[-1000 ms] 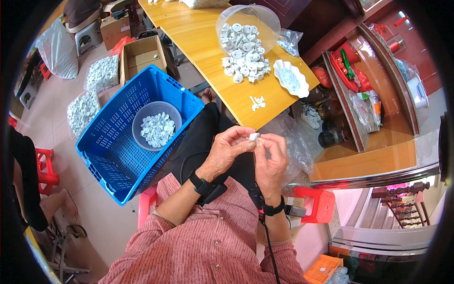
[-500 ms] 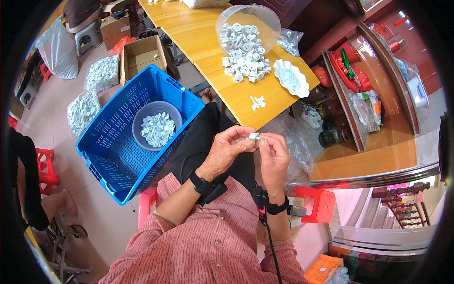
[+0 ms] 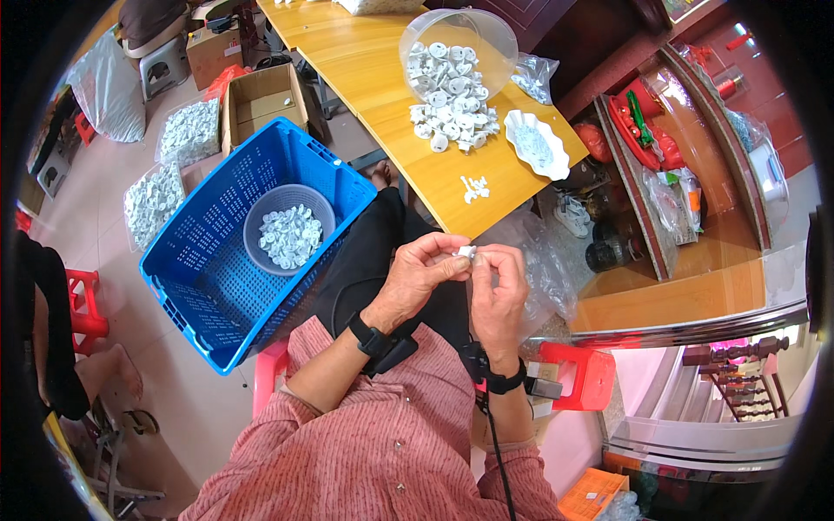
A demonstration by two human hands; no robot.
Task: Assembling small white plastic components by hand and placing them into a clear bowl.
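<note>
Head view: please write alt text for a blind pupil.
A person's left hand and right hand hold a small white part. Ahead, white pieces spill from a tipped clear tub onto a wooden table; a blue crate stands at left.

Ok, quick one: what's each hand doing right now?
Left hand: closed, pinching a small white piece.
Right hand: up against the same piece; whether gripping or just touching can't be told.

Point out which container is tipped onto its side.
The clear round tub on the wooden table: white parts spill from its mouth, while the grey bowl in the blue crate and scalloped white dish sit upright.
</note>
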